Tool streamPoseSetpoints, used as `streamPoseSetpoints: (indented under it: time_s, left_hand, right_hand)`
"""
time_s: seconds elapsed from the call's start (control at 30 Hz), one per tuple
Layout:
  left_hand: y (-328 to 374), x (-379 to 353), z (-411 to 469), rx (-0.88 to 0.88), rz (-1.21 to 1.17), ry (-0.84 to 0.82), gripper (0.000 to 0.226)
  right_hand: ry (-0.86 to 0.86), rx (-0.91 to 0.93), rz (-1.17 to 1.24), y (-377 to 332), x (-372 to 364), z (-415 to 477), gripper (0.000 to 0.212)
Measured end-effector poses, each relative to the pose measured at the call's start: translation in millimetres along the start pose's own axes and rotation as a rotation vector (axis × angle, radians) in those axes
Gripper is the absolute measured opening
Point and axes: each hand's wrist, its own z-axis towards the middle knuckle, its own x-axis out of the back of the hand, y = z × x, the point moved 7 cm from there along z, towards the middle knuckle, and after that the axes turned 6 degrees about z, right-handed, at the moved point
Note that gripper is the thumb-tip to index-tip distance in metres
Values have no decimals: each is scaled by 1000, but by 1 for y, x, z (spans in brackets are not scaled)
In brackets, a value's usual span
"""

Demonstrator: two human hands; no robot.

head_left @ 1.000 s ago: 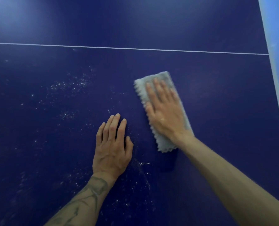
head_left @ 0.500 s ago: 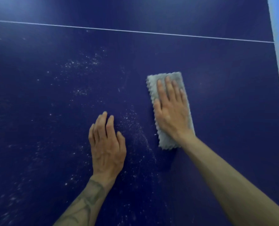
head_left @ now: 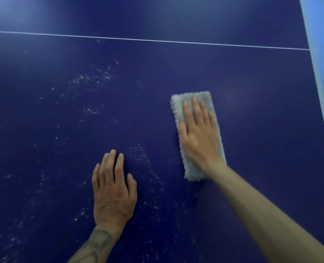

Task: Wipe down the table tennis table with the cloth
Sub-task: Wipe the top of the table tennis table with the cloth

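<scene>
Pressing flat right hand [head_left: 199, 137] on fuzzy grey rectangular cloth [head_left: 192, 172]; left hand [head_left: 113, 190] flat on dusty blue table [head_left: 252, 130].

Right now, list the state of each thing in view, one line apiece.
cloth: folded, flat on the table, pressed under the right hand.
right hand: fingers straight, pressing the cloth.
left hand: flat on the table, holding nothing.
table: dusty left of the cloth, cleaner to its right.
specks: white, scattered, unwiped.
</scene>
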Motion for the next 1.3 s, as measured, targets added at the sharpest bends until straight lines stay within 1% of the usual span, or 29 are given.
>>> streamPoseSetpoints:
  time_s: [0.07, 0.13, 0.17, 0.2, 0.27, 0.37, 0.4, 0.43, 0.5, 0.57, 0.63, 0.67, 0.7, 0.73, 0.83, 0.87, 0.9, 0.93, 1.03, 1.1, 1.13, 1.17, 1.2, 1.3]
  left_hand:
    - [0, -1, 0, -2, -2, 0, 56]
    - [-1, -2, 0, -3, 2, 2, 56]
    - [-1, -2, 1, -4, 1, -1, 56]
    - [-1, -2, 1, -3, -1, -2, 56]
    - [-2, -2, 1, -3, 12, -5, 57]
    - [-2, -1, 1, -7, 16, -17, 58]
    - [-2, -1, 1, -5, 18, -16, 58]
    - [-2, -1, 1, -4, 19, -16, 58]
    - [-1, -1, 1, -3, 4, -15, 57]
    - [-2, -1, 2, -6, 4, -10, 57]
    - [-1, -1, 2, -11, 4, -6, 57]
    - [-1, -1, 2, -13, 6, -4, 57]
    - [-1, 0, 2, -13, 9, -2, 57]
    - [-1, 0, 2, -12, 11, -2, 57]
    - [0, 2, 2, -11, 10, -6, 57]
    - [0, 2, 2, -9, 6, -4, 58]
    - [0, 3, 2, -7, -3, -3, 58]
    - [1, 3, 2, -5, -13, -1, 57]
    - [1, 5, 3, -5, -18, 16, 56]
    - [1, 6, 2, -11, -27, 18, 56]
    - [1, 6, 2, -9, -28, 20, 55]
    - [1, 6, 2, -5, -25, 25, 55]
    - [1, 6, 2, -4, -22, 30, 55]
    - [2, 8, 2, -16, -26, 46, 53]
  right_hand:
    - [52, -121, 79, 6, 14, 48, 64]
    - [80, -162, 134, -1, 20, 100, 63]
    - [78, -154, 141, -7, 20, 121, 64]
    - [66, -121, 130, -17, 18, 136, 64]
    - [33, 19, 70, -49, 9, 136, 64]
    - [-23, 348, -20, -89, -10, 64, 64]
    - [-46, 403, -14, -87, -14, 36, 63]
    - [-73, 414, -1, -77, -16, 16, 63]
    - [-86, 330, -36, -40, -11, 5, 63]
    - [-54, 143, -69, -9, -1, 19, 62]
    - [4, -24, -19, -3, 6, 33, 63]
    - [21, -54, 21, -12, 4, 35, 63]
    - [27, -44, 46, -26, -2, 31, 64]
    - [24, 10, 51, -44, -9, 21, 64]
    - [-40, 289, 54, -78, -34, -43, 65]
    - [-67, 331, 57, -73, -38, -65, 65]
    - [-92, 317, 49, -58, -38, -81, 65]
    - [-97, 260, 30, -38, -35, -90, 65]
    - [-43, 11, -47, 6, -17, -81, 64]
    - [17, -142, 10, 3, -12, -65, 64]
    - [35, -184, 59, -8, -15, -59, 65]
    - [36, -184, 89, -23, -20, -57, 66]
    - [33, -142, 97, -42, -28, -61, 66]
    - [-22, 105, 72, -85, -51, -109, 67]
